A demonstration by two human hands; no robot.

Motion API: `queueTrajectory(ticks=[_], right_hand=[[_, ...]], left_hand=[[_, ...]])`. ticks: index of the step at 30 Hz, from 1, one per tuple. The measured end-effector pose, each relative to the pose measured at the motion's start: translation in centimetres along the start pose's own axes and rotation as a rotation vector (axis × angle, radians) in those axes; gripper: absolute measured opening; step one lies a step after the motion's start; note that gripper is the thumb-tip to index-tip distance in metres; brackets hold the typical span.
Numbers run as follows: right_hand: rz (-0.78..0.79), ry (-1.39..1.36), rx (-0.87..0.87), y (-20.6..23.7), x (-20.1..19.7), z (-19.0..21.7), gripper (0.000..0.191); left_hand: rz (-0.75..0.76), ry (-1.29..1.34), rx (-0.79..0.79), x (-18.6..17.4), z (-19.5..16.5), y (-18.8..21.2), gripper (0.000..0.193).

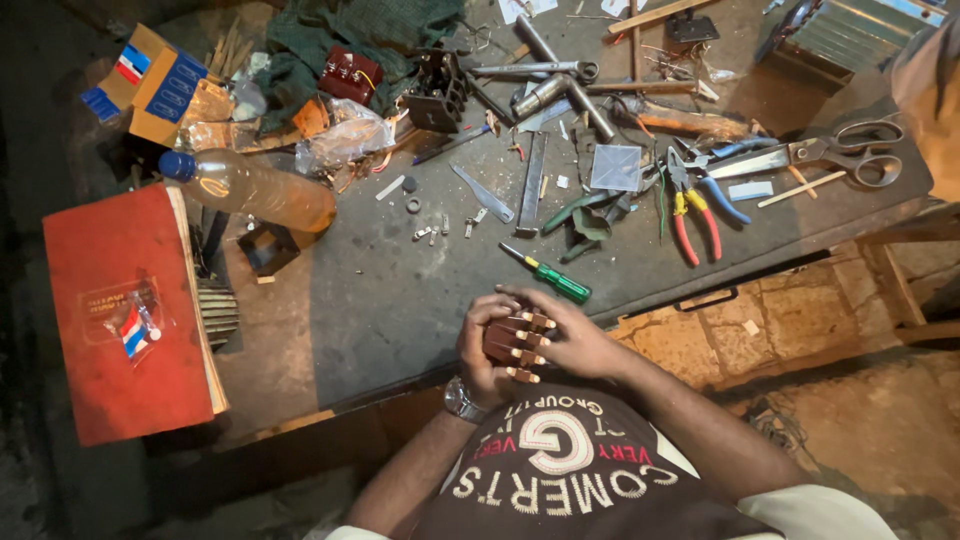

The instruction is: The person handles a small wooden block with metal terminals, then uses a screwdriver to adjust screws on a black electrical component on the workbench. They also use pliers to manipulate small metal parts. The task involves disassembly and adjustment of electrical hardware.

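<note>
Both my hands meet at the near edge of a dark workbench [380, 300]. My left hand [482, 345], with a wristwatch [462, 400] on its wrist, and my right hand [565, 335] clasp a small dark reddish-brown coil block [510, 345] with several pale strips sticking out of its side. A green-handled screwdriver [550, 275] lies on the bench just beyond my fingers.
Red-handled pliers [690, 215], blue-handled pliers [722, 190] and large scissors [830, 155] lie at the right. A plastic bottle [250, 185] and a red book [125, 310] sit at the left. Metal parts, a hammer [560, 85] and green cloth [340, 40] crowd the back.
</note>
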State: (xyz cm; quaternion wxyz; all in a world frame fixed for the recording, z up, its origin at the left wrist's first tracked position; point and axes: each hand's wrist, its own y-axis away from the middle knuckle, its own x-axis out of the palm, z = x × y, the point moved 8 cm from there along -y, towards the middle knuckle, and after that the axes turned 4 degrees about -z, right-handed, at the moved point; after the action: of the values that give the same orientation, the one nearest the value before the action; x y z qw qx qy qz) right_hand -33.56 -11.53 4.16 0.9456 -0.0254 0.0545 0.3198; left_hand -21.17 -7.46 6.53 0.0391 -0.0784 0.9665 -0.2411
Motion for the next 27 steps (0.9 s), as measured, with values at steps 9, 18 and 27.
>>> queueTrajectory(ticks=[9,18,27], right_hand=[[0.006,0.08,0.058,-1.0,0.6,-0.3,0.068],[0.029,-0.002,0.057,-0.4,0.2,-1.3,0.068],[0.034,-0.008,0.121,0.3,0.7,-3.8,0.063]], left_hand=[[0.059,-0.065,-0.081,0.3,0.8,0.3,0.07],[0.01,-0.037,0.008,-0.5,-0.3,0.0,0.076],[-0.008,-0.066,-0.02,-0.2,0.5,0.7,0.069]])
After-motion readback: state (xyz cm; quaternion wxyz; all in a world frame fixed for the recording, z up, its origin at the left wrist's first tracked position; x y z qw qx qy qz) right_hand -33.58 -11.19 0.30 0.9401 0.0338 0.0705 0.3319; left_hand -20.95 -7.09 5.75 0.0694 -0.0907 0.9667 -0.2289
